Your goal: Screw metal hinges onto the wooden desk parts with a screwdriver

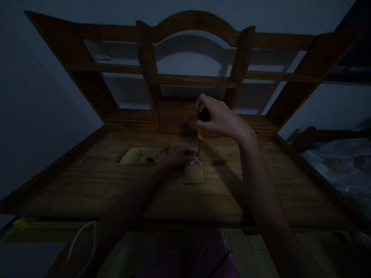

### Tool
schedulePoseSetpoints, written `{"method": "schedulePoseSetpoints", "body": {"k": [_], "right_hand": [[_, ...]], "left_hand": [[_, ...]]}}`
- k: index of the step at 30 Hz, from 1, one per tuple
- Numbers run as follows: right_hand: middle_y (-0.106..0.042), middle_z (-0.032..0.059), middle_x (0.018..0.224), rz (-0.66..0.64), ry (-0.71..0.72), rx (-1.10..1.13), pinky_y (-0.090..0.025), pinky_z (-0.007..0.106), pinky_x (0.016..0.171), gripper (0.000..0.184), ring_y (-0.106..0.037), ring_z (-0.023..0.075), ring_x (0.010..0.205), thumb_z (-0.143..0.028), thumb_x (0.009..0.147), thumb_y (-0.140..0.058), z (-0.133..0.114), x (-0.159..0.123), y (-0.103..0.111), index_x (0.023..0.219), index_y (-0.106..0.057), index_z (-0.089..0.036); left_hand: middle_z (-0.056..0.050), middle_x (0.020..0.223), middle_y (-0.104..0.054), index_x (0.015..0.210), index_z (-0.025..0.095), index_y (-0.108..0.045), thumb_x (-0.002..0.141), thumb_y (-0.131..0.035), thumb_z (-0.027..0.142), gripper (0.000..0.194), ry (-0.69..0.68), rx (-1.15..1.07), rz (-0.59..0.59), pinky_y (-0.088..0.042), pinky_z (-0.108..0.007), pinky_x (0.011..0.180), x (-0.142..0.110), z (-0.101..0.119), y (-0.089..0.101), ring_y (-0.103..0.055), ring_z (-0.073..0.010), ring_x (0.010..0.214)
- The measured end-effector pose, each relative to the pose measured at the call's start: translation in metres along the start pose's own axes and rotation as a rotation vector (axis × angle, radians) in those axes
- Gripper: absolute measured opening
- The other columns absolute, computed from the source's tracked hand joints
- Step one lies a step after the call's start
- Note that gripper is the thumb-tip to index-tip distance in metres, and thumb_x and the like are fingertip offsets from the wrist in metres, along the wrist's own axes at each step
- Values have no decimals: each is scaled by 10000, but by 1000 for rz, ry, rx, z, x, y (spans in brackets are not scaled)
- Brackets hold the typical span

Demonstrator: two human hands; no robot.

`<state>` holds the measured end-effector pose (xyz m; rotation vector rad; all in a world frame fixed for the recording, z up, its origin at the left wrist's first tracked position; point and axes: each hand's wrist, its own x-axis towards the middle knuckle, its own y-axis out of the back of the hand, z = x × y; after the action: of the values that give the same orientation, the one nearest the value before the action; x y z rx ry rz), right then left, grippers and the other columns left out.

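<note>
Yellow-and-black screwdriver (204, 114) stands nearly upright, gripped by the right hand (222, 116), presumably to drive straight at the metal piece (194, 162) on the worktop (87, 183); the left hand (181, 155) seemingly steadies it, pinch unclear.

wooden shelves (191, 80) before a wall (43, 85); a white cord (95, 237).

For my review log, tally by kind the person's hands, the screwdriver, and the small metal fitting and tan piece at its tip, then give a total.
Hands: 2 (left hand, right hand)
Screwdriver: 1
Metal fitting: 1
Tan piece: 1
Total: 5
</note>
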<state>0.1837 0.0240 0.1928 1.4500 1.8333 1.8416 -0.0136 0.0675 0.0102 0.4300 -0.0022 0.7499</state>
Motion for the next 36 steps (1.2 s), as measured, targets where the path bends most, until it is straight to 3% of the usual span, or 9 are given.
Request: {"method": "schedulePoseSetpoints", "body": {"k": [11, 19, 22, 27, 36], "right_hand": [[-621, 68, 1123, 17, -32, -37, -442, 467, 927, 339, -578, 294, 1034, -288, 838, -662, 1, -1, -2, 1130, -491, -266], [-596, 49, 1104, -10, 21, -3, -444, 434, 926, 344, -575, 266, 1014, -173, 750, -633, 6, -1, 3, 1055, -498, -262], [-600, 52, 1116, -13, 2, -15, -449, 438, 920, 341, -577, 270, 1021, -175, 759, -630, 7, -1, 2, 1061, -500, -265], [-620, 79, 1123, 9, -40, -55, -445, 475, 920, 300, -586, 306, 1033, -344, 854, -657, 9, 0, -2, 1089, -490, -261], [-592, 72, 1129, -17, -18, -26, -442, 461, 951, 300, -585, 289, 1057, -211, 794, -622, 7, -2, -1, 1057, -484, -251]], "left_hand": [[-59, 963, -787, 993, 165, -769, 841, -757, 331, 226, 34, 61, 120, -553, -298, 831, -1, 6, -10, -723, -196, 902], [-43, 932, -786, 949, 172, -773, 817, -781, 345, 217, 19, 69, 140, -541, -281, 820, 0, 5, -8, -719, -191, 886], [-48, 948, -783, 947, 171, -771, 872, -720, 432, 276, 21, 69, 112, -534, -270, 803, 1, 5, -6, -714, -187, 883], [-54, 922, -766, 982, 163, -770, 962, -572, 522, 410, 34, 74, 92, -513, -251, 744, 0, 0, -3, -694, -171, 839], [-64, 947, -765, 988, 151, -770, 967, -543, 561, 469, -4, 113, 70, -507, -252, 757, 0, 0, -1, -690, -177, 855]]}}
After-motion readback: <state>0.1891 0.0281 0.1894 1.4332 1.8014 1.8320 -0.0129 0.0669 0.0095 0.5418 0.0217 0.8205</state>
